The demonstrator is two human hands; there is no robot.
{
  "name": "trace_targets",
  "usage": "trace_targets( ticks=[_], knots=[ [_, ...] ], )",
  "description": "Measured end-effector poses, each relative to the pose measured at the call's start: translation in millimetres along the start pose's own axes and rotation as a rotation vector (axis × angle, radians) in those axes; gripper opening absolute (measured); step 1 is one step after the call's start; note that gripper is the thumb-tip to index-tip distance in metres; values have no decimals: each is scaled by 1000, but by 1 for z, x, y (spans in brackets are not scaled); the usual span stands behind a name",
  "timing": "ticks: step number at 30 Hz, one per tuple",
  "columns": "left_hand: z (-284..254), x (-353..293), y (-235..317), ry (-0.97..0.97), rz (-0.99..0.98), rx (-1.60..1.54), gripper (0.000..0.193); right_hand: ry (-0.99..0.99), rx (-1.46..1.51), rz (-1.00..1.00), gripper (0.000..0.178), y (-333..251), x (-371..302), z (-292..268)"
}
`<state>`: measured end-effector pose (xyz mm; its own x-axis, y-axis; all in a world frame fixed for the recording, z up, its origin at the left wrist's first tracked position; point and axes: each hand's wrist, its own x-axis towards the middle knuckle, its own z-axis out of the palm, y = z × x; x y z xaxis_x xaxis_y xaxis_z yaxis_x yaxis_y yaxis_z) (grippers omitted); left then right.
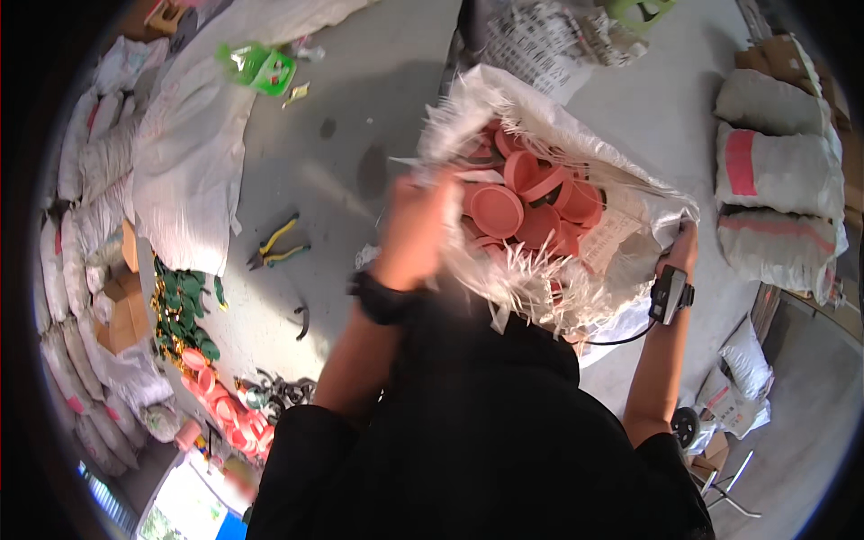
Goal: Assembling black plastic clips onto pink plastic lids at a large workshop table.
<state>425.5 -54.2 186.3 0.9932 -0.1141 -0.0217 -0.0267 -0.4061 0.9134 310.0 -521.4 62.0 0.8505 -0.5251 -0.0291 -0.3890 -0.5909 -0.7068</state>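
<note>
In front of me a white woven sack [621, 148] gapes wide, its mouth frayed into loose strands. Inside it lies a heap of round pink plastic cups or lids [497, 211], tumbled at different angles. At the sack's left edge is my left hand [416, 229], blurred by motion, closed on the frayed rim. My right hand [681, 250] grips the right corner of the mouth, its fingers partly hidden by the fabric. A small dark device with a cable [668, 293] is strapped on my right wrist, and a dark band [387, 299] circles the left one.
Pliers with yellow handles [281, 243] lie on the grey floor to the left. Beyond them is a green bottle [261, 68]. More pink pieces [225, 409] and green ones [183, 306] are piled at lower left. Stacked full sacks [778, 166] line the right side.
</note>
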Motion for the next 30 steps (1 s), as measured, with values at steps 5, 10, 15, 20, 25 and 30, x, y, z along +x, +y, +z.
trace_targets(
  ticks=[5, 10, 15, 20, 25, 30],
  knots=[
    [-55, 30, 53, 136, 262, 172, 41, 395, 806, 418, 34, -168, 4, -21],
    [-72, 25, 106, 228, 255, 43, 38, 91, 1167, 78, 39, -204, -13, -63],
    [-37, 51, 68, 229, -153, -334, 28, 163, 703, 392, 31, -125, -31, -20],
    [10, 6, -15, 53, -458, -292, 27, 114, 812, 442, 23, -91, -60, 14],
    [2, 3, -5, 92, -473, -286, 19, 89, 507, 380, 22, -111, -49, 10],
    [9, 7, -14, 46, -421, -280, 26, -69, 477, 348, 27, -114, -39, 28]
  ],
)
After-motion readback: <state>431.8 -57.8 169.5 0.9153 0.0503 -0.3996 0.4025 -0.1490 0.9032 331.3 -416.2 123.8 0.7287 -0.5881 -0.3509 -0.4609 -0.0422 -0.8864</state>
